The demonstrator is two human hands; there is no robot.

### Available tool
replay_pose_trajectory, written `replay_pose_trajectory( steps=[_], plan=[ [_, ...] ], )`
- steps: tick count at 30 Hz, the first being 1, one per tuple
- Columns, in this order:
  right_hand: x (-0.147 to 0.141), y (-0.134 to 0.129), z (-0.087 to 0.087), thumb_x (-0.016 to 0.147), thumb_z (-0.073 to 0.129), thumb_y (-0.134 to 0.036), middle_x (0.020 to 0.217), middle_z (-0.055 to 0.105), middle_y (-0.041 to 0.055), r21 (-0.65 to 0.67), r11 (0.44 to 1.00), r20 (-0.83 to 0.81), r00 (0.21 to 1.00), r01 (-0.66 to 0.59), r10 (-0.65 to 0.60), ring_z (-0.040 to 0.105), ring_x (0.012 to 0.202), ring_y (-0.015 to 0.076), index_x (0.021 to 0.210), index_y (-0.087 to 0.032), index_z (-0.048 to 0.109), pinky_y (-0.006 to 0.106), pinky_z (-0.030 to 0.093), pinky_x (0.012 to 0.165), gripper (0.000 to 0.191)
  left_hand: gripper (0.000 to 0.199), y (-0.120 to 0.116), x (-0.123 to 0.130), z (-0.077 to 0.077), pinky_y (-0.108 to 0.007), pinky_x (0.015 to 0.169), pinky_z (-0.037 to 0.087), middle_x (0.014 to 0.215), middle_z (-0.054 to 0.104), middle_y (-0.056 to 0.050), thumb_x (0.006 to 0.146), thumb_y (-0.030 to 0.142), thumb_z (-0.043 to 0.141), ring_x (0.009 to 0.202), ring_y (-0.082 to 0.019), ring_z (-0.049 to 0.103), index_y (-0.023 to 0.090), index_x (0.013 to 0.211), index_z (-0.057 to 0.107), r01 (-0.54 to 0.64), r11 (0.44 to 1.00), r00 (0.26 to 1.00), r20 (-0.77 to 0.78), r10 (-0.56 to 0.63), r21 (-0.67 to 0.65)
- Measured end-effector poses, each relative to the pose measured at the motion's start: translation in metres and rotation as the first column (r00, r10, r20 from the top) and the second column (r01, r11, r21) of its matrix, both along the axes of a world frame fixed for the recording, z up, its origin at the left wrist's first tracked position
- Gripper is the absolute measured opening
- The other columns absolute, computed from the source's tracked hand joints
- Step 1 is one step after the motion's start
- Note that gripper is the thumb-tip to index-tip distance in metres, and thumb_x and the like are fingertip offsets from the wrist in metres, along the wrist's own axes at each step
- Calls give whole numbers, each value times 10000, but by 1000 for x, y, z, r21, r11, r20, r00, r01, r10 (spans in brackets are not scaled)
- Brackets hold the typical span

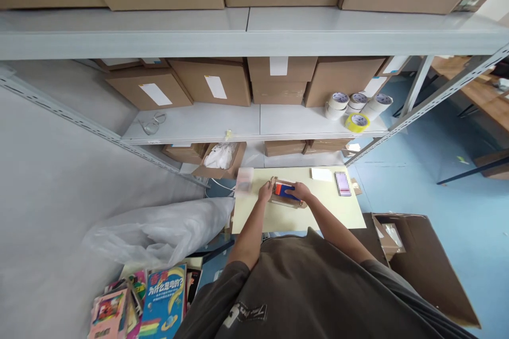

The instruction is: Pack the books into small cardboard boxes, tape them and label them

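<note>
A small blue item with an orange-red end (285, 192) lies over a brown cardboard box (284, 203) on the pale yellow table (254, 218). From the right, my right hand (301, 192) grips the blue item, its fingers closed over it. My left hand (266, 190) is closed at the box's left edge, by a raised cardboard flap. Whether the blue item is a packet or a small box, I cannot tell. Further right on the table are a white sheet (321, 174) and a phone with a blurred screen (342, 184).
Shelves (222, 121) hold cardboard boxes (228, 82), glasses (152, 124) and tape rolls (357, 122). At the left are a translucent plastic bag (159, 230) and picture books (163, 299). A large open carton (429, 270) stands on the floor at right.
</note>
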State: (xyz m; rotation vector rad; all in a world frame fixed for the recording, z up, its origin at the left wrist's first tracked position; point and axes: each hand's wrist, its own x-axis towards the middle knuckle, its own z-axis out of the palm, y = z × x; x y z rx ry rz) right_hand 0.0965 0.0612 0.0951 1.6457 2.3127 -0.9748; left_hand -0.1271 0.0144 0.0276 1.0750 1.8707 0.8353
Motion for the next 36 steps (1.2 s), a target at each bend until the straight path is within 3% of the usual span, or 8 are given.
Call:
replay_pose_trajectory(
  steps=[10, 16, 19, 22, 25, 29, 32, 36],
  plan=[
    [20, -8, 20, 902, 679, -700, 1109, 792, 140, 30, 989, 72, 987, 142, -143, 727, 1035, 308, 1126, -251, 796, 320, 497, 790, 515, 418, -7, 35, -17, -376, 917, 505, 1064, 795, -136, 1081, 404, 487, 943, -268, 719, 158, 1357, 681, -109, 992, 991, -90, 103, -59],
    [108, -9, 39, 871, 719, -673, 1042, 785, 178, 36, 980, 122, 973, 195, -198, 717, 971, 333, 949, -195, 784, 356, 470, 752, 488, 451, -3, 35, -16, -407, 984, 510, 1133, 792, -130, 1077, 415, 436, 1060, -304, 730, 235, 1425, 658, -89, 991, 986, -148, 73, -103],
    [162, -15, 43, 859, 768, -625, 971, 771, 212, 43, 968, 115, 962, 246, -249, 700, 920, 355, 886, -169, 762, 409, 469, 770, 457, 454, -3, 35, -16, -392, 994, 504, 1141, 792, -127, 1081, 421, 419, 1103, -305, 725, 247, 1421, 664, -78, 988, 980, -192, 51, -135],
    [194, -21, 41, 857, 785, -607, 922, 763, 210, 55, 957, 135, 947, 285, -290, 691, 872, 340, 864, -176, 742, 431, 482, 769, 434, 461, -2, 38, -14, -389, 983, 507, 1153, 792, -136, 1084, 441, 418, 1098, -309, 727, 232, 1408, 670, -78, 988, 974, -224, 47, -134],
    [186, -22, 33, 848, 793, -583, 950, 766, 207, 60, 949, 198, 928, 309, -315, 709, 882, 316, 942, -144, 744, 391, 499, 757, 451, 478, -1, 40, -12, -372, 966, 520, 1199, 788, -129, 1093, 463, 404, 1100, -298, 731, 233, 1430, 653, -66, 986, 967, -254, 25, -152],
    [129, -22, 14, 873, 766, -507, 1054, 781, 198, 33, 928, 298, 883, 370, -363, 747, 962, 284, 1114, -117, 756, 307, 525, 766, 459, 474, -1, 40, -11, -342, 955, 530, 1203, 790, -102, 1111, 444, 369, 1105, -269, 734, 248, 1447, 641, -43, 979, 957, -288, -17, -200],
    [89, -28, -4, 909, 726, -376, 1091, 786, 227, -12, 929, 287, 892, 369, -350, 751, 1038, 306, 1141, -108, 775, 322, 538, 838, 358, 471, -3, 39, -14, -346, 955, 531, 1199, 790, -108, 1119, 392, 345, 1106, -268, 736, 237, 1452, 639, -24, 981, 950, -310, -38, -195],
    [80, -46, -25, 1018, 586, -365, 1172, 778, 214, -18, 927, 286, 890, 375, -355, 735, 1119, 301, 1200, -137, 755, 334, 518, 897, 338, 467, -3, 39, -20, -371, 958, 537, 1219, 784, -128, 1111, 368, 369, 1110, -289, 740, 226, 1475, 625, -24, 979, 945, -325, -44, -202]
  ],
)
